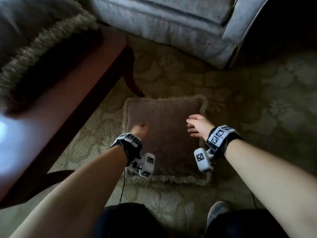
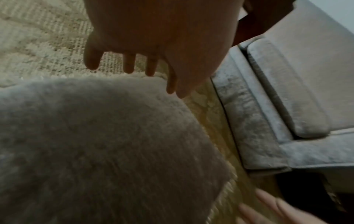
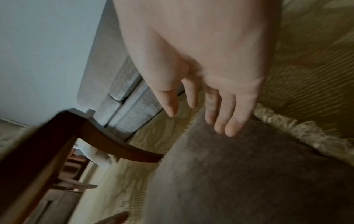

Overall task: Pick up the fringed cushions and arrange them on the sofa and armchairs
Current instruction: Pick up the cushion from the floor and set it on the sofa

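A brown cushion (image 1: 164,134) with a pale fringe lies flat on the patterned carpet in front of me. My left hand (image 1: 139,129) hovers over its left part with straight, spread fingers (image 2: 130,65) and holds nothing. My right hand (image 1: 195,125) hangs over the cushion's right side, fingers (image 3: 220,118) extended above the brown fabric (image 3: 249,174); whether they touch it I cannot tell. A second fringed cushion (image 1: 34,47) lies on the wooden table at upper left. A grey upholstered seat (image 1: 171,23) stands just beyond the floor cushion.
A dark red wooden table (image 1: 68,93) with a curved leg (image 1: 132,79) stands close to the cushion's far left corner. The patterned carpet (image 1: 257,100) stretches to the right. My knees and a grey shoe (image 1: 216,215) are at the bottom edge.
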